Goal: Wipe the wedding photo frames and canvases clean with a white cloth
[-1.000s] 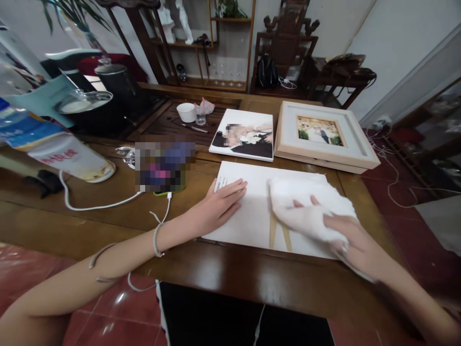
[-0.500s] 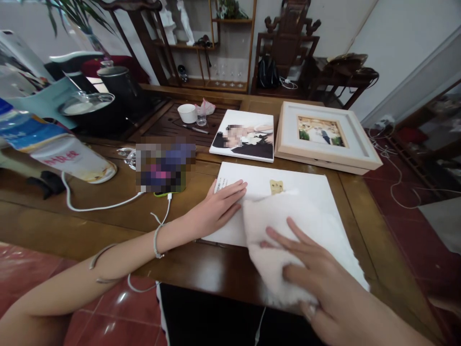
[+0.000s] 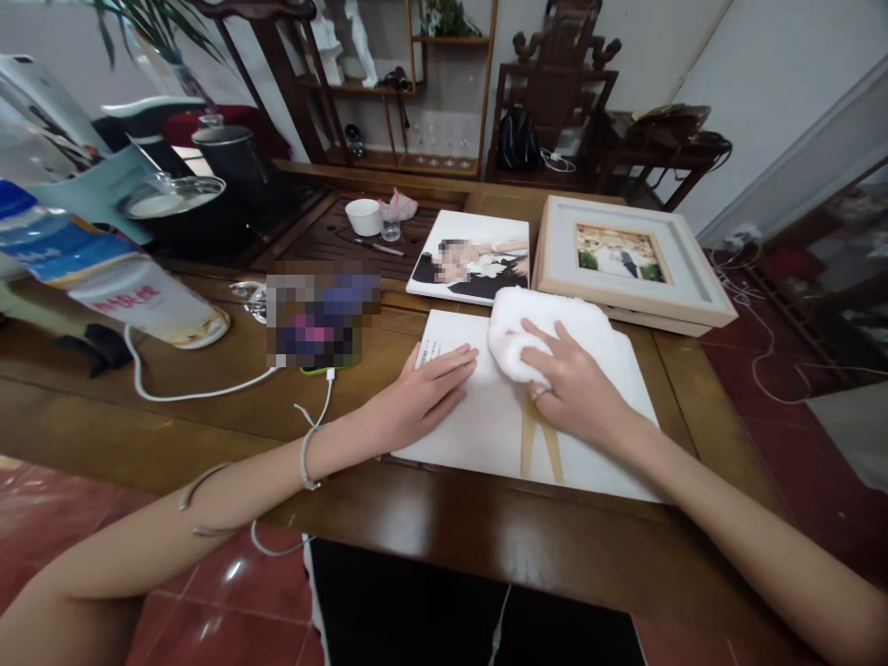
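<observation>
My left hand (image 3: 428,396) lies flat with fingers stretched out on the left part of a white panel (image 3: 478,439), beside a small printed barcode label. A bunched white cloth (image 3: 565,314) is under my right hand (image 3: 579,393), whose bent fingers grip and press it against the panel's far edge. Below that hand a tan V-shaped piece (image 3: 529,453) shows on the panel; its upper part is covered. Just behind the panel is a photo print (image 3: 496,285), and the cloth reaches close to its near edge.
A pale wooden picture frame (image 3: 694,268) lies at the back right. To the left are a phone on a white cable (image 3: 208,393), a tilted plastic bottle (image 3: 153,296) and a pot with a glass lid (image 3: 180,199). A white cup (image 3: 363,217) stands on the tea tray (image 3: 312,227).
My right hand has pushed the cloth away from me, from the panel's near side to its far edge, uncovering the tan piece's lower legs. My left hand stays in place.
</observation>
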`<state>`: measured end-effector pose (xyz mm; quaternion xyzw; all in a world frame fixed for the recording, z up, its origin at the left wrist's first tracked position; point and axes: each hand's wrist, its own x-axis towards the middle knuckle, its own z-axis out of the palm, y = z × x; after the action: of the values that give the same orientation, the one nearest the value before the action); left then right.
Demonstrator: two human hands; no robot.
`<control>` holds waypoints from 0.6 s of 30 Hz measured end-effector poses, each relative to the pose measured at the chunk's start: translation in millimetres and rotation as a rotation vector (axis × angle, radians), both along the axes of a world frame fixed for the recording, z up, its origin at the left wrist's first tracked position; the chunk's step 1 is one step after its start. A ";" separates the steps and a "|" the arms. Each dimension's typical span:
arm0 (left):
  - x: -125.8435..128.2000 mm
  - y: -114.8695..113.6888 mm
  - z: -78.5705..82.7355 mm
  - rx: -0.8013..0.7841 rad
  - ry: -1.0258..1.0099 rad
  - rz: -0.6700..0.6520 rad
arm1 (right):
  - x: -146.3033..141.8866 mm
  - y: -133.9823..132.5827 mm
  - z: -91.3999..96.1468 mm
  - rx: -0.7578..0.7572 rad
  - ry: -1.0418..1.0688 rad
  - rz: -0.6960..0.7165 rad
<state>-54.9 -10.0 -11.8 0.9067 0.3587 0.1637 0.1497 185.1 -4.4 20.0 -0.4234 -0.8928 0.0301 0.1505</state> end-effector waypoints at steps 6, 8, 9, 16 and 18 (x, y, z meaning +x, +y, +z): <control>-0.4 -0.1 1.7 -0.008 -0.007 -0.009 | -26.0 -91.7 6.0 -0.111 -0.029 0.060; -0.3 0.4 2.5 -0.005 -0.011 -0.017 | -26.5 -111.1 12.8 -0.190 -0.025 0.138; -0.1 0.6 2.9 -0.005 -0.011 -0.021 | -25.0 -113.6 15.6 -0.220 -0.020 0.161; 0.0 0.7 2.2 -0.013 -0.030 -0.008 | -2.5 -27.9 7.3 -0.049 -0.033 0.027; -0.4 0.6 1.6 -0.016 -0.027 -0.011 | -1.3 -4.6 1.7 0.012 -0.021 -0.014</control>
<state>-55.3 -9.4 -10.2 0.9052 0.3528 0.1722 0.1628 183.7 -9.0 21.7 -0.4290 -0.8916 0.0195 0.1436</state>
